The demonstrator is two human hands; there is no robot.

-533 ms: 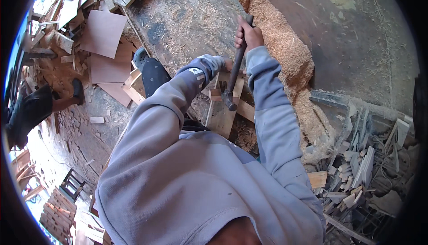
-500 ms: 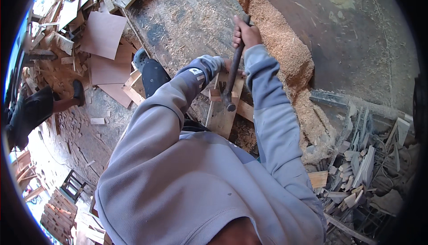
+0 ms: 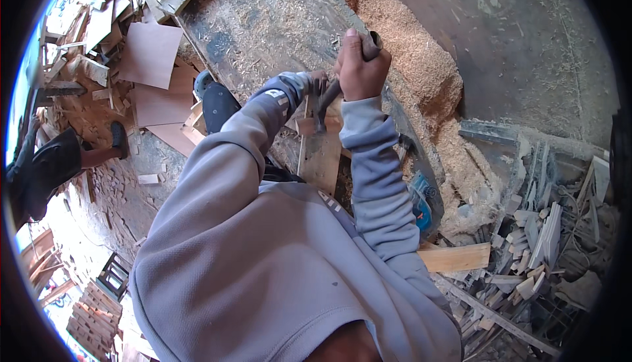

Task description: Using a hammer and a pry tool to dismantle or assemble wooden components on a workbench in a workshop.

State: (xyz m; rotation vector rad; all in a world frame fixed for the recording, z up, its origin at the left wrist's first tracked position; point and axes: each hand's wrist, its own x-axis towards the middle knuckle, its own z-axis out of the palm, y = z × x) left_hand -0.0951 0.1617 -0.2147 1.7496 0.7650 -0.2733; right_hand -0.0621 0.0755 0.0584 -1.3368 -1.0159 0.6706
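Note:
My right hand is closed round the handle of a claw hammer, its thumb on top near the handle's end. The hammer's head is low, over a pale wooden board and close beside my left hand. A small wood block sits crosswise at the board's left edge. My left hand reaches to the far end of the board; its fingers are mostly hidden behind the sleeve and hammer, so what they hold does not show.
A heap of sawdust runs along the right. Beside my right forearm lies a blue tool. Wood offcuts pile up at lower right, with brown sheets at upper left. Another person's leg shows at far left.
The hammer's head has swung away from my body and left, to beside my left hand. My right forearm has shifted left, uncovering the blue tool. My left hand stays near the board's far end.

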